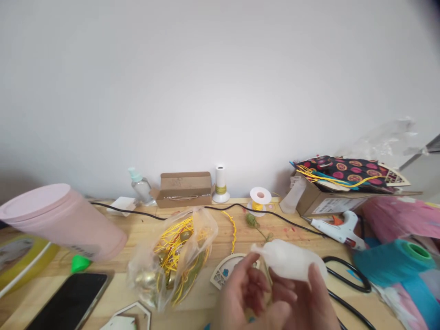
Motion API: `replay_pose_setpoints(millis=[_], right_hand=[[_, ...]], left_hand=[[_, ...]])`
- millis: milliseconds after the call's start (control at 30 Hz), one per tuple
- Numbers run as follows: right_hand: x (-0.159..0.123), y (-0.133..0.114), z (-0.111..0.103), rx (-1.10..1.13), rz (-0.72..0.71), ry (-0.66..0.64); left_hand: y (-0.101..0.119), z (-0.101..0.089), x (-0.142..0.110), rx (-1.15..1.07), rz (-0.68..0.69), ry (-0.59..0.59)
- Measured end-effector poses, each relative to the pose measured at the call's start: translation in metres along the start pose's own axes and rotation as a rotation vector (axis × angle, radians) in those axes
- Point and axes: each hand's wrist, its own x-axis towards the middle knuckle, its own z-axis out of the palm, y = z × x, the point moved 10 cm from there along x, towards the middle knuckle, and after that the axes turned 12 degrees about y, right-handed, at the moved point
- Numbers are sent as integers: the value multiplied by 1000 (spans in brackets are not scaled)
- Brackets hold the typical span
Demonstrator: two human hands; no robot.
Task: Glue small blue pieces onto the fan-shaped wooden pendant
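Both my hands are low at the bottom centre, close together over the wooden table (137,238). My right hand (311,300) grips a small crumpled white plastic bag (290,259) with its thumb pressed on it. My left hand (245,293) has its fingers curled up against the bag's lower left edge, pinching it. Just behind my left hand lies a fan-shaped cut-out wooden piece (225,270). A clear plastic bag of yellow cord and gold beads (172,256) stands to the left of my hands.
A pink cup (58,220), a green cap (79,263) and a black phone (70,300) lie at left. A white glue gun (338,229), black cable (347,275), teal thread spool (395,261) and a cardboard box with patterned cloth (340,183) are at right. Spools, a small box and a bottle line the wall.
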Motion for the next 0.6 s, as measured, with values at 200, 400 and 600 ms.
replay_pose_setpoints(millis=[200, 400, 600], right_hand=[[20, 2, 1, 55, 25, 44], [37, -4, -14, -51, -65, 103], [36, -17, -1, -102, -137, 45]], left_hand=[[38, -49, 32, 923, 430, -36], [30, -19, 37, 1071, 480, -124], [26, -15, 40, 1081, 471, -105]])
